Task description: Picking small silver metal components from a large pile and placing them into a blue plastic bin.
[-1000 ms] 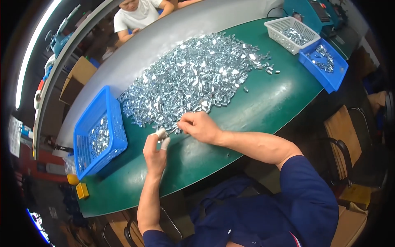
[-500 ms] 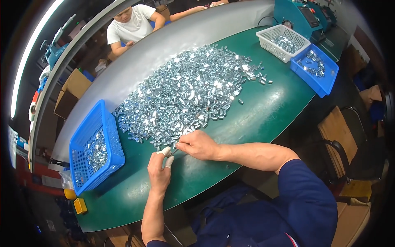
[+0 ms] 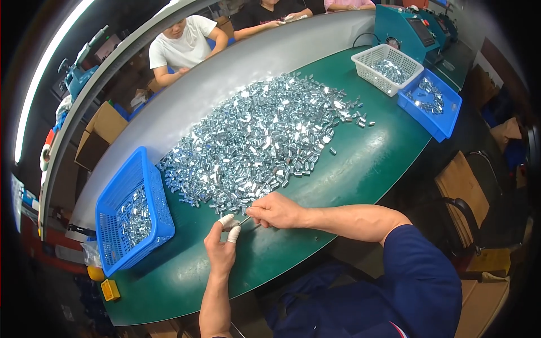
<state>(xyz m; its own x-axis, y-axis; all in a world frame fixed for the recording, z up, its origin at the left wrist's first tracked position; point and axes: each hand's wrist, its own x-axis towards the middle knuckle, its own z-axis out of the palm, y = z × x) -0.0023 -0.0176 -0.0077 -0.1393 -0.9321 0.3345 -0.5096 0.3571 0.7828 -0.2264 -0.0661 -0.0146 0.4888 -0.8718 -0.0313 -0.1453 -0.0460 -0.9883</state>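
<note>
My left hand (image 3: 221, 248) has white coverings on the thumb and a fingertip. Its fingers pinch at one end of a thin metal rod (image 3: 244, 221); any small part between them is too small to make out. My right hand (image 3: 277, 211) is closed around the rod's other end, its fingers curled. Both hands are just in front of the near edge of a broad heap of small shiny metal pieces (image 3: 253, 141), short and nut-like, spread over the green tabletop (image 3: 355, 163).
A blue mesh basket (image 3: 165, 217) holding metal pieces stands at left, near a small yellow box (image 3: 111, 290). At far right are a white basket (image 3: 384, 85) and a blue tray (image 3: 437, 125), both with pieces. Co-workers sit beyond the grey table section (image 3: 270, 53); a teal machine (image 3: 403, 28) stands behind.
The whole view has shifted, so the table sits slightly lower in the picture. My hands stay together but slightly farther apart, with more of the rod showing between them.
</note>
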